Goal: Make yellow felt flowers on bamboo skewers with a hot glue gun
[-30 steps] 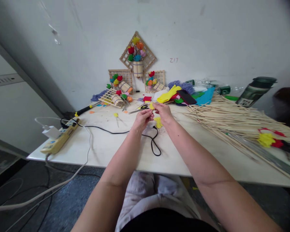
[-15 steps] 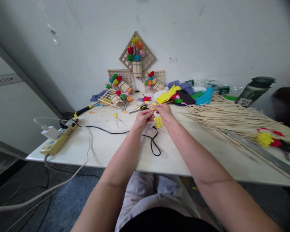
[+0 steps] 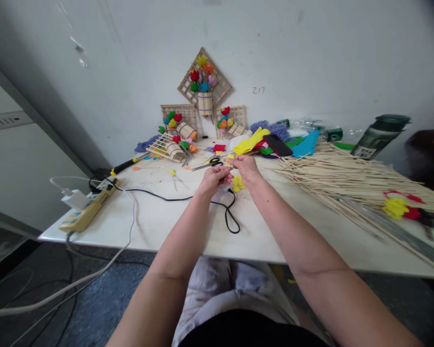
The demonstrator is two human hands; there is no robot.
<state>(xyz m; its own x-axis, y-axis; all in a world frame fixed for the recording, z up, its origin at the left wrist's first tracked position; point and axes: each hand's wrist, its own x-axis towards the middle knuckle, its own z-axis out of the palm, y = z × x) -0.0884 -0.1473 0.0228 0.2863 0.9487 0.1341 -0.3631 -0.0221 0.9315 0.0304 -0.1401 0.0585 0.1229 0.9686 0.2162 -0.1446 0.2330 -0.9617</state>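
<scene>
Both my hands meet over the middle of the white table. My left hand and my right hand are closed in a pinch on a small yellow felt piece held between their fingertips. More yellow felt pieces lie on the table right under my right hand. Black-handled scissors lie just beyond my left hand. A black cable loops on the table below my hands.
A big pile of thin wooden sticks covers the right side. Coloured felt sheets and stick-frame flower crafts stand at the back by the wall. A yellow power strip lies at the left edge. A dark bottle stands far right.
My hands have barely shifted, staying together on the yellow felt piece; the view has moved slightly.
</scene>
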